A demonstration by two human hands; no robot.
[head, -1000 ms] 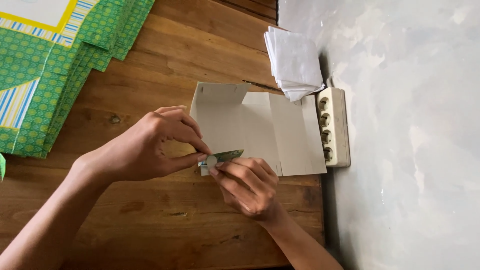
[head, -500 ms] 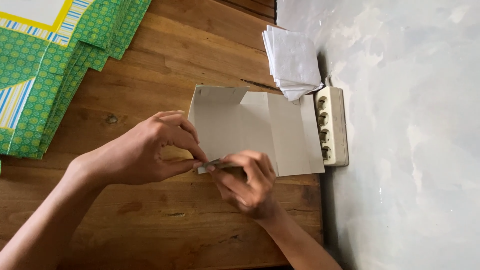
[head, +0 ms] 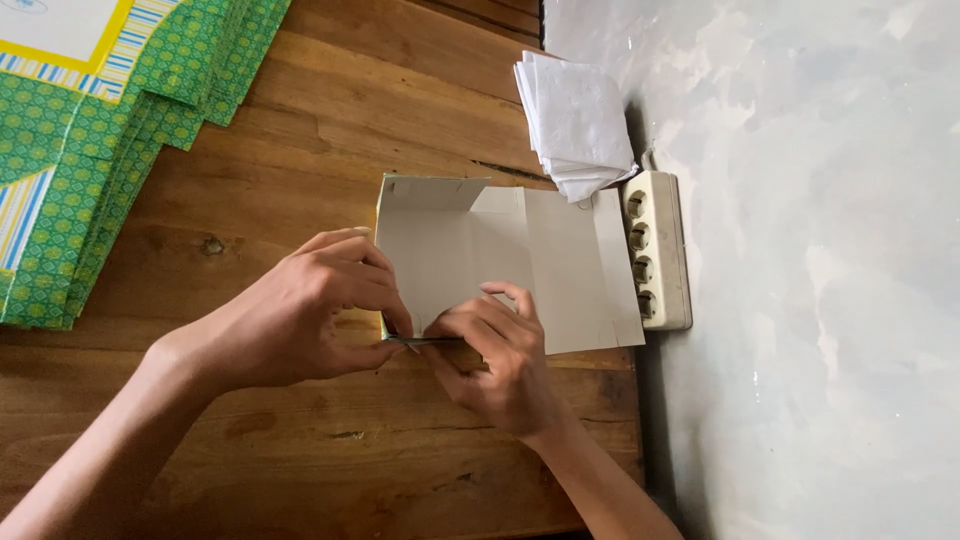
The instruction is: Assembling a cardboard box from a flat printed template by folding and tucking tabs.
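1. The left hand (head: 300, 315) has thumb and fingers pinched together on the near edge of a flat cardboard box blank (head: 500, 262), at the corner closest to the person.
2. The right hand (head: 495, 360) meets it there, fingers curled and pressed shut on the same edge flap, the fingertips of both hands almost touching.
3. The box blank lies plain grey side up on the desk (head: 300, 130), one short flap at its far left corner standing up, a sliver of green showing along its left edge.
4. Just beside the blank's right edge lies a cream power strip (head: 657, 250), set along the desk's right edge.
5. Beyond the blank, touching the strip's far end, sits a stack of white folded papers (head: 578, 120).
6. Well to the left of the blank, a fanned pile of green patterned box sheets (head: 90, 160) covers the desk's far left corner.
7. The desk is brown wooden planks with knots and a crack; right of it runs a mottled pale grey surface (head: 820, 250).
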